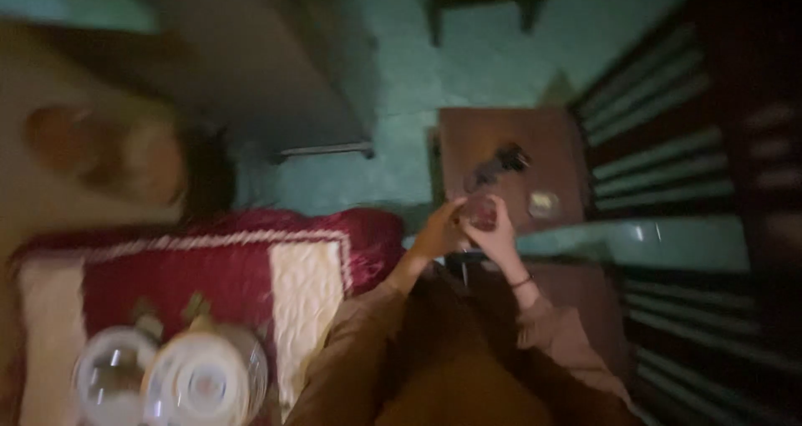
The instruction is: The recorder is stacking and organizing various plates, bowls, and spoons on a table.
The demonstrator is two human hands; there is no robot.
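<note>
Holding a small roundish object [482, 212] between both hands, we record it low over the near edge of a small brown table [468, 134]. Our left hand [440, 232] sits at the object's 8 o'clock and our right hand [499, 235] at its 5 o'clock; both touch it, so neither is clearer as the nearer one. The frame is blurred: kind and long axis of the object cannot be told. Grip state: both hands curl narrowly around the object, fingers wrapped, not spread. At 12 o'clock from it a dark item [499, 165] lies on the table, and at 3 o'clock a small pale item [543, 203]. A red and cream quilt [251, 276] lies at 9 o'clock, with two clear lidded containers [171, 380] at 7 o'clock.
</note>
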